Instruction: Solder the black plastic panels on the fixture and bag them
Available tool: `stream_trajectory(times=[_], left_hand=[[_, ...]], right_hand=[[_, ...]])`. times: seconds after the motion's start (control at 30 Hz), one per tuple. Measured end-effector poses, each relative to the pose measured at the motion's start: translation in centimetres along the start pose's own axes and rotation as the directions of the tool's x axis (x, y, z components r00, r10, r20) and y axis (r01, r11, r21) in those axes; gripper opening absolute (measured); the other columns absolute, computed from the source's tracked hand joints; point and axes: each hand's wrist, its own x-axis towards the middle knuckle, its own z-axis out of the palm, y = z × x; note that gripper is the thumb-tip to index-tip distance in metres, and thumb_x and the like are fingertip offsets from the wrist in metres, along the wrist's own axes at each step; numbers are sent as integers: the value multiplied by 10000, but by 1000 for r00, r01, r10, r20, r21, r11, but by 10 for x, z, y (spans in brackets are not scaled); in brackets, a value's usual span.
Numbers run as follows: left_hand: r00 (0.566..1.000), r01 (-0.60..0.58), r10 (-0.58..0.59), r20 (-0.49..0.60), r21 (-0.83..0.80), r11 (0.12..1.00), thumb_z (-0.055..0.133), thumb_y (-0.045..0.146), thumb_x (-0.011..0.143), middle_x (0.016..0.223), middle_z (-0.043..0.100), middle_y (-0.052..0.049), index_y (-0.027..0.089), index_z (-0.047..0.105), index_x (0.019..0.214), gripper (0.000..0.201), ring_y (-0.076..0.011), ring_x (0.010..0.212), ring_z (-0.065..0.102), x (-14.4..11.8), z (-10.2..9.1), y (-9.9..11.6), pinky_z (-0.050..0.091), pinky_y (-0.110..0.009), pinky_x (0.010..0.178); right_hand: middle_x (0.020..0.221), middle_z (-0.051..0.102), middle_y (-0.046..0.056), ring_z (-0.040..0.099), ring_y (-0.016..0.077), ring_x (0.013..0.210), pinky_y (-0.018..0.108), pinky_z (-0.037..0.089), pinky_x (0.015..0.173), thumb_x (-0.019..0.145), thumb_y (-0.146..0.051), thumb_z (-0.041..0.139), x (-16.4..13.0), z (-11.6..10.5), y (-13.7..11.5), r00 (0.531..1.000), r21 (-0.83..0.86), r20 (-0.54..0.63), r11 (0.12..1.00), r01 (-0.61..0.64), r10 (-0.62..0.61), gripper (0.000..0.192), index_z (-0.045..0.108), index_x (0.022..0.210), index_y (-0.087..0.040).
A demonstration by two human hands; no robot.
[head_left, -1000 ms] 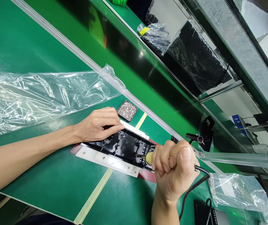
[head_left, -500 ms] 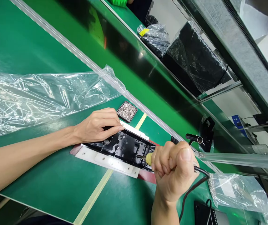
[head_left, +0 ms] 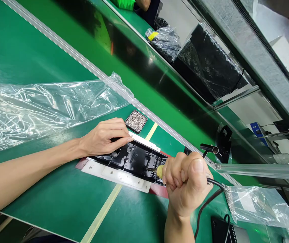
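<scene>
A long black plastic housing [head_left: 136, 159] lies open side up in a white fixture [head_left: 116, 175] on the green table. My left hand [head_left: 109, 136] is closed at the housing's left end, thumb and fingers pressed together over its edge. My right hand [head_left: 188, 180] is wrapped around a corded soldering iron [head_left: 160, 171] with a yellowish grip. The iron's thin metal tip points left, down into the right part of the housing; whether it touches there I cannot tell. Just behind the fixture sits a small black tray [head_left: 136, 121] of tiny metal pieces.
A clear plastic sheet [head_left: 45, 111] covers the left of the table. A metal rail [head_left: 83, 60] runs diagonally behind the work. The iron's black cord [head_left: 205, 206] trails right, near a clear bag [head_left: 255, 202] and a black device [head_left: 227, 231]. Another person's arm [head_left: 143, 4] shows at the top.
Both hands, the housing and the iron keep nearly the same places. The view has shifted slightly. At the top, more of the other person's arm and a green bin shows.
</scene>
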Motion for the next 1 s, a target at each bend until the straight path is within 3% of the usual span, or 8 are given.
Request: stream_trajectory(times=[1.0], left_hand=[[999,-43,43,3,6,999,732,96,949,867,740,-26,173,719,941,78,-170,813,666,-2,-1,-2,546,-350,791]], right_hand=[[471,284,-93,248,33,366,149,282,353,1032,-332,545,0,-1,0,1000,-26,5,1000,7,-6,493,335,606,-199]])
